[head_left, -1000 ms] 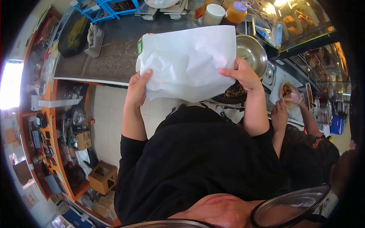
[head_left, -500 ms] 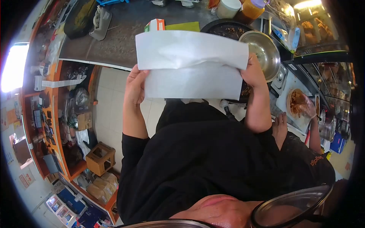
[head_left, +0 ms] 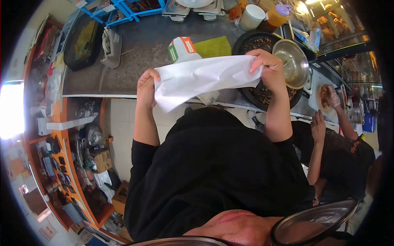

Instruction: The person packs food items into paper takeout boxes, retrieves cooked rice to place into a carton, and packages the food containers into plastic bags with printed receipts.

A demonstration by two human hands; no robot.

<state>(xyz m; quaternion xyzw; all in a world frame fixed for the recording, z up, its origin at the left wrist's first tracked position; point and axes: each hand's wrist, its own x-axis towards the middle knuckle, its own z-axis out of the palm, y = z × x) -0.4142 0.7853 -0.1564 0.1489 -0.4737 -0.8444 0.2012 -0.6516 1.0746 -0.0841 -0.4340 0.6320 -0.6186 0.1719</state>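
A white sheet of paper [head_left: 205,76] is stretched crosswise in front of my body, its lower left corner hanging down. My left hand [head_left: 147,87] is closed on its left end, thumb on top. My right hand [head_left: 269,67] pinches the right end with thumb and fingers. Just beyond the sheet, a white box with orange and green print [head_left: 182,47] and an olive-green flat piece [head_left: 212,47] lie on the dark counter [head_left: 139,61]. By my right hand are a round black tray with brown crumbs [head_left: 248,40] and a steel bowl [head_left: 301,67].
A tape dispenser [head_left: 111,49] and a black tray [head_left: 84,43] stand on the counter's left, blue crates [head_left: 141,9] at the back. Jars [head_left: 251,17] stand beyond the bowl. At right, a co-worker's gloved hand [head_left: 333,98] reaches into a food container. Orange shelving [head_left: 67,143] stands left.
The paper has gone from two broad overlapping layers to a narrower, crumpled band. My right hand has risen to its upper edge. The view has shifted, showing more of the counter.
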